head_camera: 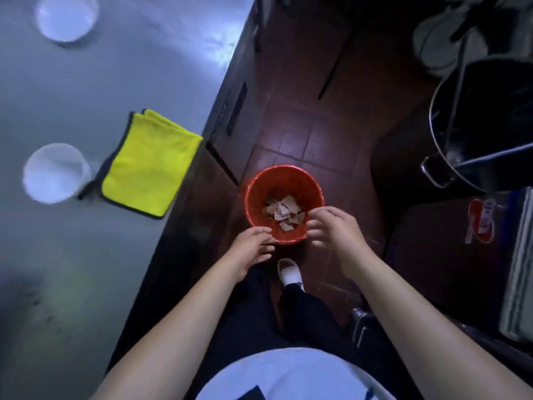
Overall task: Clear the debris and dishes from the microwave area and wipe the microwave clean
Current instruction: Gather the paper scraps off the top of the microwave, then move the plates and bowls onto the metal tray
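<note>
I am looking down on a steel counter [86, 255] filling the left side. A red bin [253, 194] is standing on the tiled floor [302, 140] beside it. A folded yellow cloth [150, 166] is lying at the counter's edge, touching a white cup [53, 173]. The left hand [251, 249] is hovering at the bin's near rim, fingers loose, holding nothing. The right hand [331, 229] is hanging over the rim, fingers slack, seemingly empty. Brown scraps [284, 212] are lying in the bin's bottom.
</note>
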The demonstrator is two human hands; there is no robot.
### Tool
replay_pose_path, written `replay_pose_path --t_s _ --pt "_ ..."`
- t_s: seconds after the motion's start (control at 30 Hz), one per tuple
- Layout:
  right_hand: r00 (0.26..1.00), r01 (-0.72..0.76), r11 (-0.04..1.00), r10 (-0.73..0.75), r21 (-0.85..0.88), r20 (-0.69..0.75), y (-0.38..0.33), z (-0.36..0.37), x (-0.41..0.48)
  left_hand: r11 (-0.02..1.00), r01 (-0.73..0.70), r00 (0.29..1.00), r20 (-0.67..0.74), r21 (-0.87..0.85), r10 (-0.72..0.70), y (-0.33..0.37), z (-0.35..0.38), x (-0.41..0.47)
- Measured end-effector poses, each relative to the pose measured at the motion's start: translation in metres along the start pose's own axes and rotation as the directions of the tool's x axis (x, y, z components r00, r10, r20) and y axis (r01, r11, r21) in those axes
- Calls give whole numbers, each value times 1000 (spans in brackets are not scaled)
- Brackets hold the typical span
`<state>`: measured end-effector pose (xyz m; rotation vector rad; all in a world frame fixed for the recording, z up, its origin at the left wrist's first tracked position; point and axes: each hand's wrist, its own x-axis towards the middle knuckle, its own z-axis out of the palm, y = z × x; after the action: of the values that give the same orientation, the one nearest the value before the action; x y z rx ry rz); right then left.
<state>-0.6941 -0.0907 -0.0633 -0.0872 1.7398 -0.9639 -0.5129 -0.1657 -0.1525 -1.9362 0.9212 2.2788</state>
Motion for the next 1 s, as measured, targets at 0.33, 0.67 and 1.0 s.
replay_pose_path --t_s 0.33,0.67,1.0 --pt "900 74 991 -18 -111 435 11 103 -94 880 -317 906 -389 -355 169 -73 -78 -200" --pt "663 361 924 -156 -130 732 41 232 -246 610 -643 721 -635 -463 278 -184 -182 -333" --pt "468 500 861 -175 -97 866 151 360 -408 429 -804 498 -860 -411 109 -358 -318 -464"
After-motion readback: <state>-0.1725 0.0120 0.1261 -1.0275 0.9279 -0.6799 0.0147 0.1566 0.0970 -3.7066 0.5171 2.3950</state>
